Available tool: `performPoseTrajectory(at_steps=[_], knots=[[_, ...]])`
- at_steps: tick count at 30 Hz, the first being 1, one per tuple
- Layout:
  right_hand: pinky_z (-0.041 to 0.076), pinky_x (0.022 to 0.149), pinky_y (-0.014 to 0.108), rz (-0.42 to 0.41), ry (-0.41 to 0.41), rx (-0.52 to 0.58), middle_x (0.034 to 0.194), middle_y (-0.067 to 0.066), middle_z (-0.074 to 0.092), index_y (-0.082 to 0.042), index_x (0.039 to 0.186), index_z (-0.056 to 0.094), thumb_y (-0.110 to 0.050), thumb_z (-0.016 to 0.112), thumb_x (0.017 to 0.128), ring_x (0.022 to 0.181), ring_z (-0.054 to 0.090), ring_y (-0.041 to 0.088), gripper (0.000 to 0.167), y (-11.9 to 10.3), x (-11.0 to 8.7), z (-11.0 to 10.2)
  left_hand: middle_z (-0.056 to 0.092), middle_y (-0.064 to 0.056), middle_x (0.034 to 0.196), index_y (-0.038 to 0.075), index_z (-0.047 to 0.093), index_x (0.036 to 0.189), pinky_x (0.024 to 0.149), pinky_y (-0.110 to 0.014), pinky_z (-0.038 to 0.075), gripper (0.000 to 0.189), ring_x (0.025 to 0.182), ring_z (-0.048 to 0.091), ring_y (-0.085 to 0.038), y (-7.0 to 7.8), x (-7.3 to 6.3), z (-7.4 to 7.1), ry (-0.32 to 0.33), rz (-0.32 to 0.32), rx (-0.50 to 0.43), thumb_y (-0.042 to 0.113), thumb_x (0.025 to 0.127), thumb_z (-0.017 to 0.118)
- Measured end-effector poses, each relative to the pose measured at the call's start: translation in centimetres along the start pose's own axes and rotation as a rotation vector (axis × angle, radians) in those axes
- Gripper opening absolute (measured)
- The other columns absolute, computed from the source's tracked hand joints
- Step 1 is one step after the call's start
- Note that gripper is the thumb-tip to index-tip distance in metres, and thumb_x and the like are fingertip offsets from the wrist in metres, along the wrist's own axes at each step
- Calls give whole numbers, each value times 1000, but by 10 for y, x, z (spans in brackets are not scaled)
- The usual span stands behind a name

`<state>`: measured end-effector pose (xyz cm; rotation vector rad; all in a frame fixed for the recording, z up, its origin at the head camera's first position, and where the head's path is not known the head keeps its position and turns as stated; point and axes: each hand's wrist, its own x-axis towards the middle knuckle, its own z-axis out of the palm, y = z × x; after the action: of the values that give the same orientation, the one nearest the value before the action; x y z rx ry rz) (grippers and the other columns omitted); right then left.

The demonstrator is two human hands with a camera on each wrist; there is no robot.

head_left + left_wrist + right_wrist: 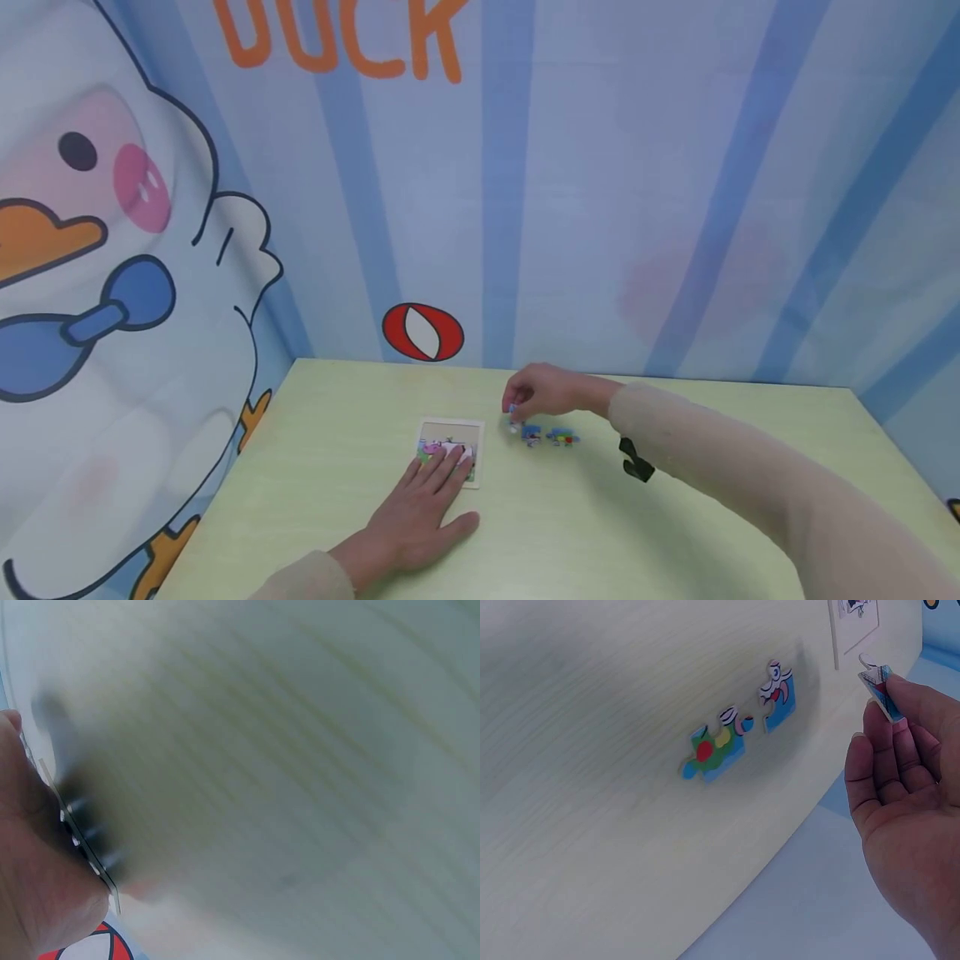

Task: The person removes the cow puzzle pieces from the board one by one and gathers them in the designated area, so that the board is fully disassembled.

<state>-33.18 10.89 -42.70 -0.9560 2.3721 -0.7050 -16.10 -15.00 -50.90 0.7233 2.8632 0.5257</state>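
My left hand [422, 518] lies with straight fingers over the lower part of a small picture puzzle board [467, 432], which has a white border and some pieces in place. In the left wrist view, part of that hand [45, 870] shows at the left edge, the rest blurred tabletop. To the right of the board, my right hand [546, 390] pinches a puzzle piece [881, 691] between thumb and fingers, just above the table. Beside it lie two loose pieces: a blue one with a white figure [781, 697] and one with green, red and yellow [718, 747].
The pale wooden table [690, 467] meets a blue striped backdrop [585, 183] at its far edge. A large printed duck [187, 333] covers the backdrop on the left. A dark object [636, 460] hangs below the right sleeve [720, 442].
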Motion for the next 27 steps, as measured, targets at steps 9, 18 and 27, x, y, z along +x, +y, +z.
performPoseTrajectory(at_steps=[9, 18, 27], knots=[[56, 90, 30, 18, 0, 33, 96, -4, 73, -3, 110, 76, -9, 75, 100, 89, 65, 8, 12, 10, -18, -5, 21, -9, 178, 11, 28, 170, 131, -59, 13, 78, 165, 16, -32, 2, -1, -2, -7, -3, -10, 61, 111, 40], [55, 89, 29, 48, -10, 42, 97, -4, 73, -4, 109, 77, -8, 75, 99, 90, 65, 9, 11, 20, -34, -8, 22, -9, 178, 11, 29, 170, 130, -61, 15, 79, 164, 17, -34, 1, 0, 0, 1, -1, -12, 61, 110, 42], [55, 89, 30, 42, -1, 18, 97, -5, 73, -3, 110, 77, -7, 75, 99, 90, 64, 8, 12, 32, -45, -10, 24, -10, 177, 10, 31, 169, 129, -63, 17, 79, 164, 20, -35, 0, 0, 1, 17, 9, -13, 60, 110, 43]])
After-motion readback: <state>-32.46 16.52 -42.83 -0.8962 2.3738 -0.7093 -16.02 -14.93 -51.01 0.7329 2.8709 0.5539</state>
